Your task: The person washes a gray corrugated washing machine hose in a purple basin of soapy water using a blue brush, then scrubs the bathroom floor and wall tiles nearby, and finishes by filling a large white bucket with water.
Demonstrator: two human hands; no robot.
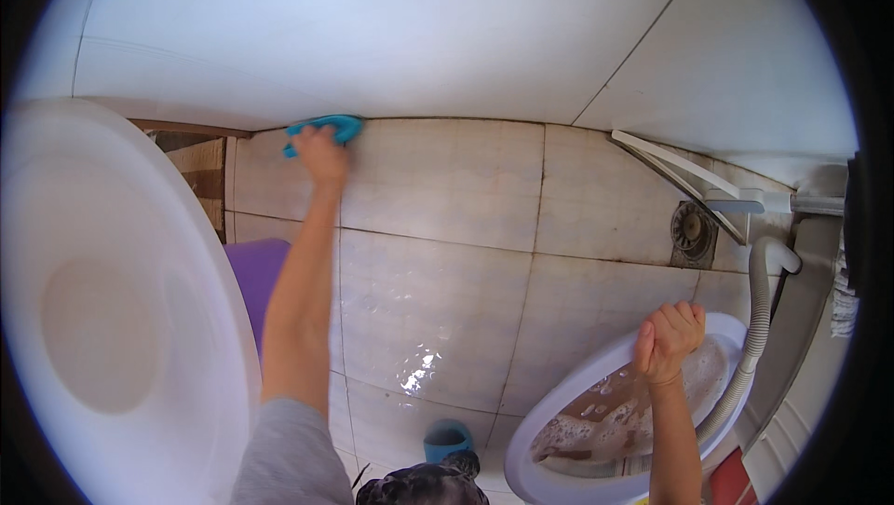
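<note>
My left hand [321, 152] is closed on a blue scrubbing brush [347, 127], which touches the joint where the white wall meets the tiled floor [440, 183]. At the lower right, my right hand [670, 341] is curled into a fist over the rim of a white plastic basin [520, 452]. Whether its fingers hold anything cannot be told. Brownish, foamy water fills part of the basin. Wet patches shine on the tiles between my arms.
A large white bowl-shaped fixture [209, 281] stands at the left beside a purple object [255, 267]. At the right are a floor drain [691, 229], a squeegee [740, 201] and a ribbed grey hose [758, 309]. A blue cup [447, 435] stands at the bottom.
</note>
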